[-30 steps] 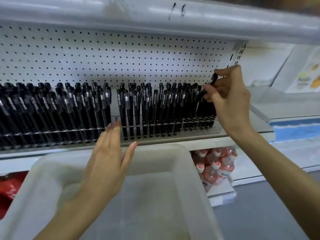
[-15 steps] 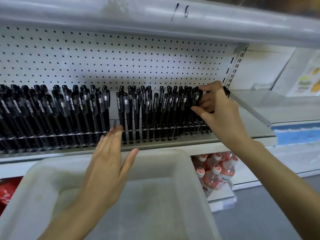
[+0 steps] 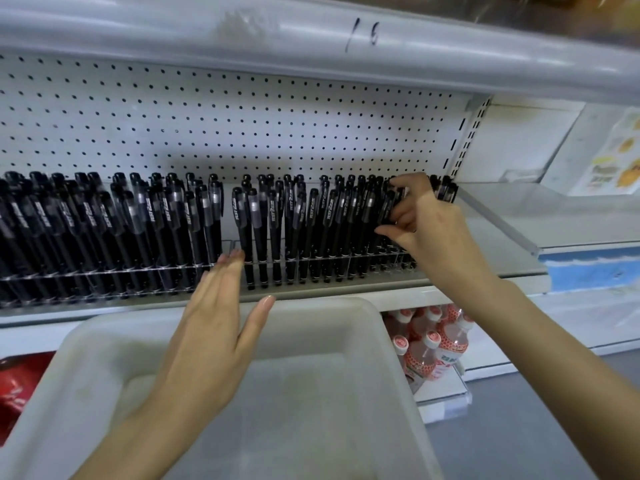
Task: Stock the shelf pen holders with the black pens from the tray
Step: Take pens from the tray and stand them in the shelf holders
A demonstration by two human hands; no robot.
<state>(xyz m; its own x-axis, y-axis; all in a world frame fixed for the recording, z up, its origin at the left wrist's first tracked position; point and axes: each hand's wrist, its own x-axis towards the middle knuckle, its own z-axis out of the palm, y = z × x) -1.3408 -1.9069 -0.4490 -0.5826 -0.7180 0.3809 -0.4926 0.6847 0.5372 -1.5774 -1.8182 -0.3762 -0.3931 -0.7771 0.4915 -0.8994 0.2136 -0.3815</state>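
Since a second ago the right hand (image 3: pixel 429 230) has come down from above the row and now sits among the black pens (image 3: pixel 263 230) at the right end of the shelf (image 3: pixel 485 275), its fingers (image 3: pixel 398 213) curled around the upper part of one pen there; the pen it carried raised earlier now stands level with its neighbours. The left hand (image 3: pixel 214 327) has barely shifted: it hovers flat with fingers stretched out and thumb apart, holding nothing, above the far rim of the translucent white tray (image 3: pixel 332 320), fingertips reaching the front of the clear pen holders (image 3: pixel 138 275). The pens stand upright in close rows along the shelf, in front of the white pegboard (image 3: pixel 242 126). The tray's visible floor is bare. Below the shelf on the right stand bottles (image 3: pixel 436 344) with pale caps.
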